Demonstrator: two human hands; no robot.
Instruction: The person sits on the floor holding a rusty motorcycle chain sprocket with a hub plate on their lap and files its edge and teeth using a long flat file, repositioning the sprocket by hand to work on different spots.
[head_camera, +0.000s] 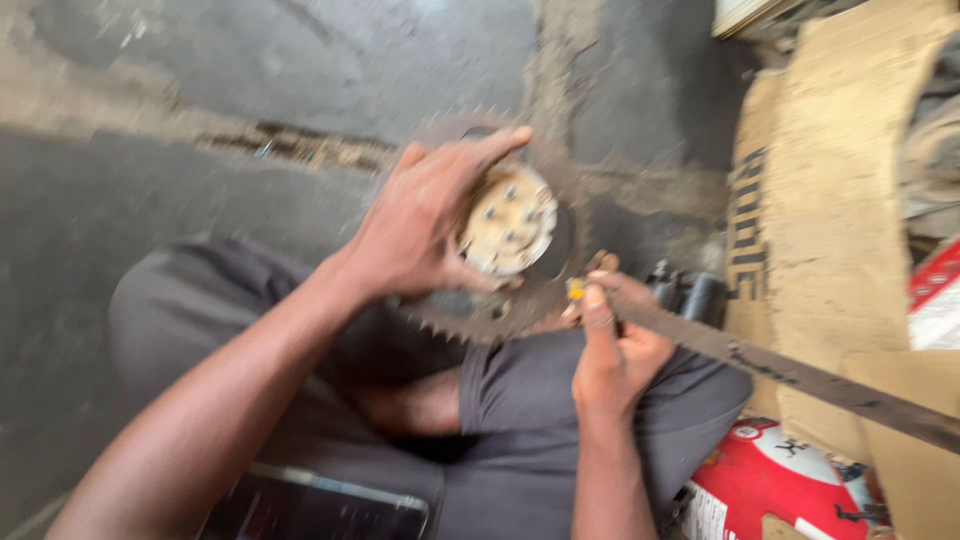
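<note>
Rusty sprocket (520, 270) in left hand (415, 225), right hand (610, 350) below

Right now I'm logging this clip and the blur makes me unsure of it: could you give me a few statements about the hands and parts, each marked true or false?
1. The left hand grips a toothed sprocket. True.
2. The sprocket lies flat on the floor. False: it is held up over the person's lap.
3. The right hand holds a long dark metal strip. True.
4. A blue container sits at lower right. False: the container is red and white.
5. Cardboard lies at the right. True.
</note>
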